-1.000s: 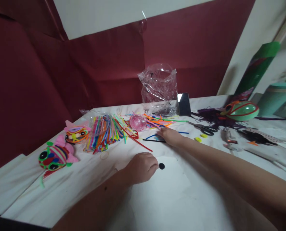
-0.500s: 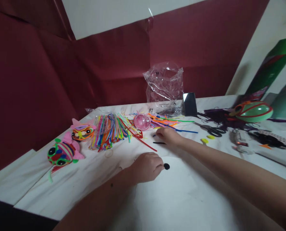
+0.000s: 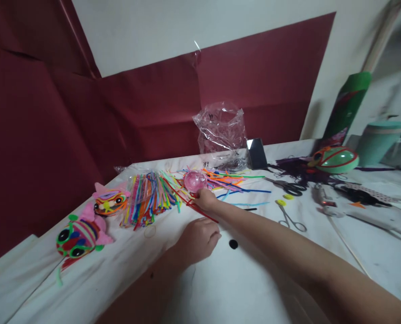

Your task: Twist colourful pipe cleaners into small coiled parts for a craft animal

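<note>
My left hand (image 3: 200,238) rests on the white table with its fingers curled closed, and nothing shows in them. Just right of it, apart from the fingertips, lies a small black coiled disc (image 3: 233,244). My right hand (image 3: 206,200) reaches farther out, fingers drawn together at the red pipe cleaners (image 3: 200,210), right in front of a clear pink plastic bowl (image 3: 195,181). Its fingertips are partly hidden, so I cannot make out what they grip. A short black pipe cleaner (image 3: 250,209) and a light blue one (image 3: 251,204) lie right of that wrist.
A bundle of colourful pipe cleaners (image 3: 149,198) lies left of the bowl. Two decorated masks (image 3: 81,236) are at far left. To the right are silver scissors (image 3: 291,220), black scissors (image 3: 290,186), yellow coils (image 3: 281,202) and a green balloon (image 3: 342,159). A plastic bag (image 3: 220,130) stands behind.
My right hand has moved left, from beside the black pipe cleaner to the red ones by the bowl. My left fingertips have come away from the black disc. The silver scissors now show.
</note>
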The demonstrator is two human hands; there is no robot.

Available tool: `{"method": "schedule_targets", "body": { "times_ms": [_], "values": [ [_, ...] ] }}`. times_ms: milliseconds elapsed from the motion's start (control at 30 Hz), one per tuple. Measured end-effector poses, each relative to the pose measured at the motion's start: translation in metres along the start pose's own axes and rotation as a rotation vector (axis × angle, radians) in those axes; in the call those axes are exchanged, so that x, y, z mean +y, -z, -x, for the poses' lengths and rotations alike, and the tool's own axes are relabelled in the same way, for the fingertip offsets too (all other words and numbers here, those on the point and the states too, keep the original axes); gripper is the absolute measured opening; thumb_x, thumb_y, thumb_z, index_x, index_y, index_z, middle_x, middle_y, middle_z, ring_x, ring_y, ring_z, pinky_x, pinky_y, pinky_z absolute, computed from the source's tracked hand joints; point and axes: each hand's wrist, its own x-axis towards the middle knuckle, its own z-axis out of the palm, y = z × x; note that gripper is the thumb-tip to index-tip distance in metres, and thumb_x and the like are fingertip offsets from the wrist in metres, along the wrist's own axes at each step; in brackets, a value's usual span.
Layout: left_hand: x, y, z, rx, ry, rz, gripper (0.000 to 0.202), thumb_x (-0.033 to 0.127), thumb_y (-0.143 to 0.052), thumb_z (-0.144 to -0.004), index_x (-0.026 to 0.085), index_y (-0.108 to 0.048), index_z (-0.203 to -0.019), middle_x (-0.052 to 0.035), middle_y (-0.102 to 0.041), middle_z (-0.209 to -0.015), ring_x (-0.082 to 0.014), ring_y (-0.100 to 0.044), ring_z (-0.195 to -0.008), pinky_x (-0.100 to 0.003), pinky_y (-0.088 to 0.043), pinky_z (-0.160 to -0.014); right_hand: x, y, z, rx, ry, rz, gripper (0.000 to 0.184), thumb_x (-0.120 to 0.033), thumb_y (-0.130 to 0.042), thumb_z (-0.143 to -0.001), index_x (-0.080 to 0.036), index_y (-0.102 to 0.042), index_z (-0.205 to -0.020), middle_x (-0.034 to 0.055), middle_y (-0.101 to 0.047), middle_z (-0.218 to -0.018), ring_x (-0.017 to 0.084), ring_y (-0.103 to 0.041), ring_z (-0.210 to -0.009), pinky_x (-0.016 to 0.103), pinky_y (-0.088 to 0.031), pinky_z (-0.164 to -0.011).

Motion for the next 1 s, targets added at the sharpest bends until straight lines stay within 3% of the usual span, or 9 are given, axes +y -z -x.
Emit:
{"method": "schedule_targets", "body": {
  "times_ms": [100,200,300,400,467,567,733,833,1000],
  "values": [
    [-0.014,-0.001,-0.003,0.141,0.179,-0.003,0.014,0.017,-0.044,-0.077,0.018,-0.055,-0.069,-0.004,-0.058,-0.071,-0.0161,-0.053,-0.072,-0.027,-0.04,-0.066,0.012,0.008,0.004,0.04,0.038,-0.058,0.028,-0.037,-0.048,-0.083,-0.013,-0.057,-0.095,0.0066,-0.061,-0.092,0.015,-0.058,-0.081,0.032,-0.044,-0.073],
    [-0.032,-0.002,-0.007,0.344,0.359,0.074,0.013,0.016,-0.047,-0.075,0.017,-0.056,-0.084,-0.0069,-0.059,-0.085,-0.0188,-0.053,-0.084,-0.032,-0.04,-0.076,0.018,0.021,0.016,0.056,0.144,-0.147,0.02,-0.025,-0.046,-0.084,-0.013,-0.057,-0.095,0.0084,-0.062,-0.09,0.016,-0.057,-0.082,0.027,-0.042,-0.071],
    [-0.047,-0.005,-0.01,0.522,0.572,0.358,0.029,0.02,-0.054,-0.07,0.016,-0.052,-0.099,-0.0073,-0.059,-0.094,-0.018,-0.053,-0.084,-0.032,-0.041,-0.075,0.014,0.027,0.03,0.003,0.287,-0.265,0.014,-0.023,-0.05,-0.08,-0.015,-0.06,-0.087,0.0027,-0.065,-0.08,0.012,-0.057,-0.073,0.02,-0.042,-0.063],
    [-0.057,-0.01,-0.012,0.497,0.671,0.679,0.016,0.022,-0.055,-0.066,0.015,-0.055,-0.08,-0.0013,-0.059,-0.069,-0.0135,-0.053,-0.062,-0.025,-0.04,-0.058,0.007,0.023,0.038,-0.042,0.37,-0.369,0.015,-0.02,-0.05,-0.079,-0.017,-0.062,-0.087,-0.0017,-0.066,-0.077,0.009,-0.057,-0.067,0.016,-0.041,-0.059],
    [-0.061,-0.012,-0.013,0.48,0.686,0.746,0.009,0.024,-0.054,-0.066,0.015,-0.053,-0.067,0.0008,-0.056,-0.057,-0.0108,-0.049,-0.052,-0.022,-0.036,-0.05,0.006,0.019,0.038,-0.049,0.369,-0.406,0.017,-0.015,-0.05,-0.077,-0.018,-0.064,-0.088,-0.0022,-0.066,-0.074,0.008,-0.056,-0.062,0.016,-0.04,-0.056],
    [-0.063,-0.013,-0.012,0.513,0.719,0.793,0.011,0.025,-0.053,-0.065,0.015,-0.051,-0.065,0.0015,-0.055,-0.055,-0.0085,-0.046,-0.047,-0.02,-0.034,-0.046,0.014,0.017,0.035,-0.009,0.301,-0.414,0.02,-0.011,-0.05,-0.073,-0.015,-0.064,-0.086,0.0005,-0.064,-0.069,0.01,-0.054,-0.059,0.019,-0.039,-0.054],
    [-0.067,-0.015,-0.013,0.575,0.769,0.899,0.012,0.018,-0.048,-0.062,0.016,-0.046,-0.073,0.0005,-0.058,-0.062,-0.006,-0.044,-0.042,-0.019,-0.035,-0.043,0.048,0.028,0.036,0.028,0.247,-0.376,0.019,-0.01,-0.051,-0.069,-0.013,-0.064,-0.082,0.0046,-0.064,-0.076,0.013,-0.053,-0.065,0.022,-0.039,-0.061],
    [-0.068,-0.017,-0.015,0.594,0.787,0.95,0.019,0.013,-0.046,-0.059,0.017,-0.044,-0.078,0.0012,-0.058,-0.062,-0.0046,-0.04,-0.038,-0.018,-0.031,-0.04,0.073,0.039,0.046,0.0,0.238,-0.343,0.017,-0.017,-0.048,-0.072,-0.015,-0.063,-0.08,0.0038,-0.063,-0.073,0.013,-0.052,-0.063,0.023,-0.038,-0.059],
    [-0.071,-0.017,-0.016,0.588,0.798,1.001,0.007,0.021,-0.046,-0.065,0.017,-0.045,-0.07,0.0053,-0.048,-0.053,-0.0039,-0.033,-0.035,-0.019,-0.03,-0.038,0.103,0.057,0.069,-0.044,0.213,-0.279,0.018,-0.025,-0.047,-0.072,-0.017,-0.062,-0.078,0.0026,-0.063,-0.072,0.015,-0.054,-0.064,0.024,-0.038,-0.058]
  ]
}}
